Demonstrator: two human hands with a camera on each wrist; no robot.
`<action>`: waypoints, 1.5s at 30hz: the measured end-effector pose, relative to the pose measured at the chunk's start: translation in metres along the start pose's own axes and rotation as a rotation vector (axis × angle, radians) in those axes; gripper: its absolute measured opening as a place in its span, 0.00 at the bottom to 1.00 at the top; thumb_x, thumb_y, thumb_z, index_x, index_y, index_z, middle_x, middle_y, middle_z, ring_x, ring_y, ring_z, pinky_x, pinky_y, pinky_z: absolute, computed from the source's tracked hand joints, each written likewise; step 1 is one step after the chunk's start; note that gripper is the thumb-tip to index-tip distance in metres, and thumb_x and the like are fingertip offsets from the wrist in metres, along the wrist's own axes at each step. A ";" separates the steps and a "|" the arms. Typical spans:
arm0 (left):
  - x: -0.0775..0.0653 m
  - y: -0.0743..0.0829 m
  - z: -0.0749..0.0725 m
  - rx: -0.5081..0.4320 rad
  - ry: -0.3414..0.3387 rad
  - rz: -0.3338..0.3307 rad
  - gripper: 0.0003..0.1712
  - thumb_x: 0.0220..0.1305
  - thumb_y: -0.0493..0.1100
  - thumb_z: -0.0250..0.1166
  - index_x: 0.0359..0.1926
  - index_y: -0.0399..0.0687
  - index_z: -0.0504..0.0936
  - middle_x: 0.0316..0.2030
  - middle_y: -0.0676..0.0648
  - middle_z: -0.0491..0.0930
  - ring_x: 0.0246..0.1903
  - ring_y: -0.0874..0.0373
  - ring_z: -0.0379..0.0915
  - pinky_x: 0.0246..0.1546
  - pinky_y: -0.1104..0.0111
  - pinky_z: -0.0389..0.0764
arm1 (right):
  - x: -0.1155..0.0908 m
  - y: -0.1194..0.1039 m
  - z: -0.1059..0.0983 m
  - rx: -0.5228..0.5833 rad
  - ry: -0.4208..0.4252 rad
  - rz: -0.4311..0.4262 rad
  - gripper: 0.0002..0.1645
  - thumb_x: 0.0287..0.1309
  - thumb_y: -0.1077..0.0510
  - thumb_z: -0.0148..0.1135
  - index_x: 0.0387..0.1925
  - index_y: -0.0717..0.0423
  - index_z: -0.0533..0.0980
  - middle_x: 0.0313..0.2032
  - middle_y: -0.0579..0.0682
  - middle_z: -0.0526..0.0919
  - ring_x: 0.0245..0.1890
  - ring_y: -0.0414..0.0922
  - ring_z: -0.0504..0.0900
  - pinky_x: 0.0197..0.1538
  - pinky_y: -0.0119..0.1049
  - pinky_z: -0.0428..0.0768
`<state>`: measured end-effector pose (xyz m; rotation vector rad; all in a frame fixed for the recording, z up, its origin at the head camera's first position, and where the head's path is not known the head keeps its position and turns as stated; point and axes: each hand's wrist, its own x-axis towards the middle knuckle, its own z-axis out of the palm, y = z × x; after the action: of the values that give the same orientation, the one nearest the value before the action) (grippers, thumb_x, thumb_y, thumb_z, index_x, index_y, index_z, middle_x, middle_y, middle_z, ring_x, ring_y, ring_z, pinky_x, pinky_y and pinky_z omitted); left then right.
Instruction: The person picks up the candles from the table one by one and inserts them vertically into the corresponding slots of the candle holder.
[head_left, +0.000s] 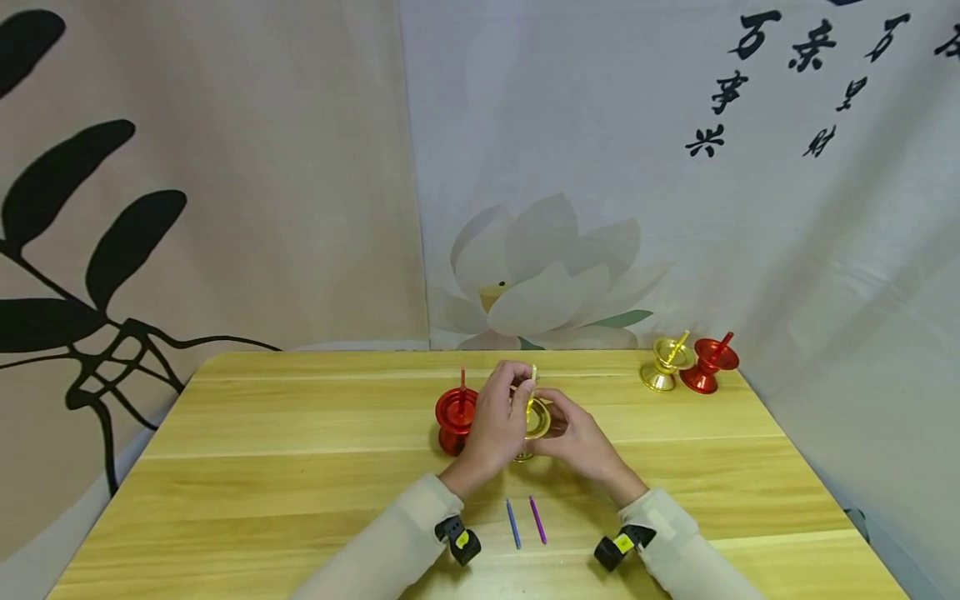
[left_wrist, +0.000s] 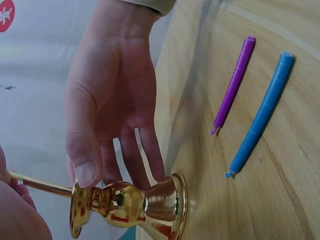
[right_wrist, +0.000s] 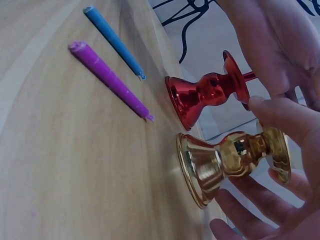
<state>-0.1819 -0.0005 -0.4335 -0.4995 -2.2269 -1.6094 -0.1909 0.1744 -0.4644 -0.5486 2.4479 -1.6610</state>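
Note:
A gold candle holder (head_left: 537, 423) stands upright on the table with a thin yellow candle (head_left: 531, 404) in its dish. My left hand (head_left: 491, 429) pinches the candle near its upper end. From the other side, my right hand (head_left: 585, 442) grips the holder's dish, its thumb on the rim in the left wrist view and the other fingers behind the stem. Left of the hands is a red candle holder (head_left: 453, 423) with a red candle (head_left: 462, 380) upright in it. Nearer the front lie a blue candle (head_left: 513, 524) and a purple candle (head_left: 537, 520).
At the table's back right corner stand another gold holder (head_left: 659, 375) and another red holder (head_left: 701, 379), each with a leaning candle. A printed cloth (head_left: 525, 100) hangs behind the wooden table (head_left: 262, 492).

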 end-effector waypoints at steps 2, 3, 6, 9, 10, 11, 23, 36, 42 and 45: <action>0.000 -0.001 0.000 0.005 -0.004 0.008 0.04 0.85 0.34 0.57 0.53 0.41 0.78 0.47 0.46 0.78 0.47 0.51 0.77 0.51 0.60 0.82 | 0.000 0.000 0.000 -0.006 0.001 0.007 0.44 0.55 0.65 0.83 0.72 0.57 0.75 0.51 0.57 0.88 0.51 0.51 0.86 0.54 0.41 0.84; 0.000 -0.001 0.000 0.009 -0.006 0.011 0.05 0.85 0.34 0.58 0.54 0.41 0.78 0.47 0.46 0.78 0.47 0.51 0.77 0.51 0.60 0.82 | 0.000 0.000 0.001 -0.006 0.001 0.010 0.44 0.55 0.64 0.83 0.72 0.57 0.75 0.51 0.57 0.88 0.51 0.51 0.86 0.55 0.42 0.84; 0.000 -0.002 -0.001 0.016 -0.016 0.018 0.05 0.85 0.34 0.58 0.54 0.40 0.79 0.47 0.46 0.78 0.47 0.51 0.77 0.51 0.59 0.82 | 0.000 0.000 0.001 -0.010 0.001 0.017 0.44 0.55 0.64 0.83 0.73 0.56 0.75 0.53 0.57 0.88 0.52 0.52 0.86 0.56 0.44 0.84; 0.000 -0.003 -0.001 0.032 -0.028 0.029 0.05 0.85 0.34 0.57 0.54 0.40 0.79 0.47 0.46 0.78 0.48 0.51 0.76 0.52 0.59 0.82 | 0.000 -0.001 0.001 -0.010 0.002 0.009 0.44 0.55 0.63 0.83 0.73 0.57 0.74 0.55 0.57 0.88 0.54 0.53 0.86 0.57 0.45 0.84; 0.000 -0.003 -0.001 0.038 -0.031 0.034 0.05 0.85 0.34 0.57 0.53 0.39 0.79 0.47 0.46 0.78 0.48 0.51 0.76 0.51 0.60 0.82 | 0.000 -0.001 0.001 -0.009 0.002 0.006 0.44 0.56 0.63 0.83 0.73 0.57 0.74 0.55 0.57 0.87 0.54 0.54 0.86 0.57 0.45 0.84; -0.001 -0.004 -0.002 0.044 -0.036 0.039 0.05 0.85 0.34 0.57 0.53 0.39 0.79 0.47 0.46 0.77 0.47 0.51 0.76 0.51 0.60 0.82 | 0.000 -0.001 0.001 -0.008 0.002 0.004 0.45 0.56 0.63 0.83 0.73 0.57 0.74 0.55 0.57 0.87 0.54 0.54 0.86 0.57 0.45 0.84; -0.004 -0.007 -0.002 0.053 -0.038 0.057 0.05 0.86 0.36 0.56 0.53 0.39 0.78 0.47 0.45 0.77 0.47 0.52 0.76 0.50 0.60 0.83 | 0.000 0.002 0.002 0.012 -0.006 0.011 0.46 0.56 0.63 0.83 0.74 0.56 0.74 0.58 0.59 0.86 0.57 0.56 0.85 0.58 0.47 0.84; -0.031 0.008 -0.017 0.014 -0.015 -0.012 0.20 0.81 0.33 0.64 0.68 0.38 0.73 0.63 0.42 0.72 0.63 0.45 0.75 0.65 0.49 0.79 | 0.008 0.002 0.001 0.014 -0.014 0.027 0.43 0.60 0.62 0.81 0.74 0.57 0.73 0.58 0.59 0.88 0.60 0.58 0.86 0.62 0.50 0.83; -0.060 0.018 -0.039 0.071 -0.132 -0.063 0.14 0.75 0.34 0.70 0.56 0.42 0.77 0.50 0.49 0.77 0.50 0.53 0.79 0.53 0.58 0.85 | 0.011 0.002 0.002 0.025 -0.021 0.030 0.43 0.61 0.64 0.81 0.74 0.60 0.71 0.58 0.61 0.87 0.60 0.58 0.86 0.60 0.44 0.84; -0.072 0.017 -0.050 0.156 -0.295 -0.124 0.11 0.74 0.40 0.72 0.50 0.47 0.78 0.43 0.54 0.78 0.43 0.59 0.78 0.45 0.63 0.84 | 0.012 0.003 0.003 0.039 -0.022 0.040 0.44 0.59 0.63 0.83 0.74 0.58 0.72 0.58 0.60 0.87 0.60 0.57 0.86 0.62 0.47 0.83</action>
<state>-0.1069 -0.0489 -0.4387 -0.5987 -2.6233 -1.4828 -0.2020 0.1683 -0.4667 -0.5065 2.3892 -1.6745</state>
